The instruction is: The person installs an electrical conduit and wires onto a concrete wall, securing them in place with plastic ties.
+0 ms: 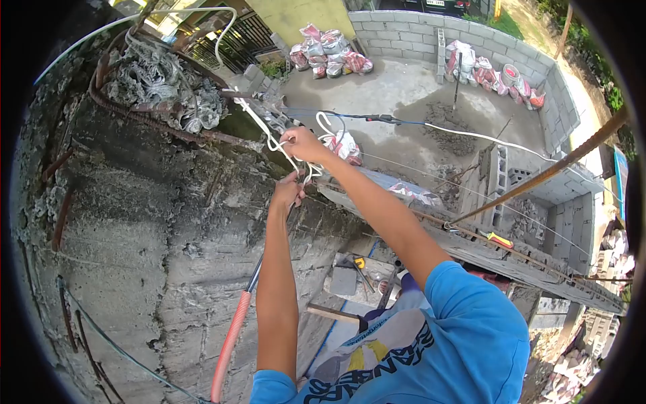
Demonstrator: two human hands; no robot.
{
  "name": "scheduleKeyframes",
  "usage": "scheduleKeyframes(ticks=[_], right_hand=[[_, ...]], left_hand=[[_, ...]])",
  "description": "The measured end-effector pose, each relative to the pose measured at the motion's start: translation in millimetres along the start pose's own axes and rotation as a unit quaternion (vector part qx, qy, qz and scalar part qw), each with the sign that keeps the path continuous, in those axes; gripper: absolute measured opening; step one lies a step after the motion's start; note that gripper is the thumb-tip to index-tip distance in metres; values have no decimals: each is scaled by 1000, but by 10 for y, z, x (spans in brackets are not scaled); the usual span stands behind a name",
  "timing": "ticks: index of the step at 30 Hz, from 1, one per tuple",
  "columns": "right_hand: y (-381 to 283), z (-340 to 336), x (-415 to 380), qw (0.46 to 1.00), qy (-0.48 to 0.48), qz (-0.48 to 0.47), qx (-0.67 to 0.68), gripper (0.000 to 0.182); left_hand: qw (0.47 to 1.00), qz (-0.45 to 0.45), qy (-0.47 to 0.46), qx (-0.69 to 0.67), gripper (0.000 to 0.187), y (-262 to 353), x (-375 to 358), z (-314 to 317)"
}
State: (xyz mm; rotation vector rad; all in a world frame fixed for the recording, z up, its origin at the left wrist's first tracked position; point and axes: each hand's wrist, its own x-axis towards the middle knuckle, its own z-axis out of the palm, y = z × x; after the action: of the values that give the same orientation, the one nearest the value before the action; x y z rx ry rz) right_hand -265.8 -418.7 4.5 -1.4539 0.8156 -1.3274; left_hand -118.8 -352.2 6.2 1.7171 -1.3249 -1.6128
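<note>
White cord (253, 114), partly hidden; right hand (301, 144), grip pinching it; left hand (289, 191) nearby, grip too obscured to tell

The person wears a blue short-sleeved T-shirt (464, 337) with dark lettering and yellow-and-grey print.

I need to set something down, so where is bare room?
Bare floor lies between the sack pile by the yellow wall and the sacks along the block wall. Crowded: around left hand and right hand, with white rope and rusty bars.
</note>
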Motion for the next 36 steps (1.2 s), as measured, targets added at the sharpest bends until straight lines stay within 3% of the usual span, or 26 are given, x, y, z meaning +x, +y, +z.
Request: scheduleKeyframes(ticks=[1,2,5,6,9,17,21,22,23,25,29,30,33,36], right_hand=[[-13,34,18,993,-8,-48,108,25],[-74,-14,-9,989,-36,-14,143,33],[44,-122,48,975,-94,79,186,25],[73,-70,61,957,-99,75,261,27],[0,-4,68,979,-27,105,171,36],[-41,225,14,974,144,74,155,38],[-110,111,-86,978,56,72,188,41],[129,62,7,952,-23,71,297,38],[166,27,17,903,-39,91,419,35],[275,-36,27,924,-49,58,375,30],[217,4,92,985,43,131,106,18],[216,43,125,991,76,99,53,17],[232,112,195,986,123,68,-88,22],[239,162,224,980,135,80,-119,26]], left_hand=[[1000,1,-3,12,46,12,1,32],[1000,2,-4,22,46,26,-5,53],[999,4,-4,35,47,62,-14,80],[999,5,-5,34,47,71,-15,72],[999,8,-2,44,46,93,-70,81],[1000,-11,3,14,38,104,-93,10],[999,-28,-6,20,38,93,-99,-72],[999,-34,-8,34,39,104,-99,-73],[999,-23,-18,33,40,110,-99,-66],[999,-5,-38,32,40,98,-108,-60],[996,9,-55,68,40,130,-75,33],[996,12,-55,70,40,141,-88,51],[997,10,-47,54,39,149,-92,73],[998,7,-57,25,37,111,-77,22]])
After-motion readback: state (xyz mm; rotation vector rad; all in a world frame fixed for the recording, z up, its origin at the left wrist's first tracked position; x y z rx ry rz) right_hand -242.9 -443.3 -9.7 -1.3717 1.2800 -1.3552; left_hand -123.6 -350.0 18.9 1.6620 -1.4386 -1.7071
